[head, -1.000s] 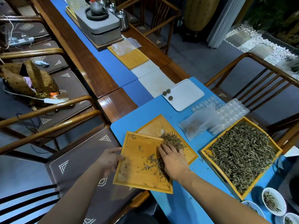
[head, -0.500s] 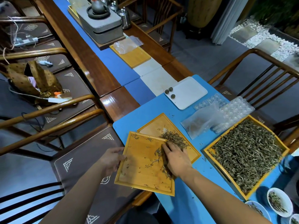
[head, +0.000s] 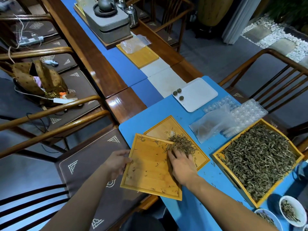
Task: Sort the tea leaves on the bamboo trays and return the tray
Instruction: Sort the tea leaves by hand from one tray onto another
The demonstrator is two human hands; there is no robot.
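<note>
My left hand (head: 116,161) grips the left edge of a flat bamboo tray (head: 146,177), tilted so its right side overlaps a second bamboo tray (head: 160,129) lying on the blue table. Only scattered leaf bits lie on the held tray. A small pile of tea leaves (head: 181,143) sits on the second tray. My right hand (head: 181,165) lies flat with fingers together at the held tray's right edge, fingertips touching that pile. A deep bamboo tray (head: 218,155) at the right is full of tea leaves (head: 260,157).
Beyond the trays lie a clear plastic bag (head: 210,125), clear blister moulds (head: 248,112) and a white board (head: 200,95) with three tea balls (head: 178,93). White bowls of leaves (head: 290,210) stand at the lower right. Wooden chairs (head: 55,114) flank the table.
My right hand has swept the loose leaves from the held tray up and right onto the second tray's pile. The held tray now carries far fewer leaves.
</note>
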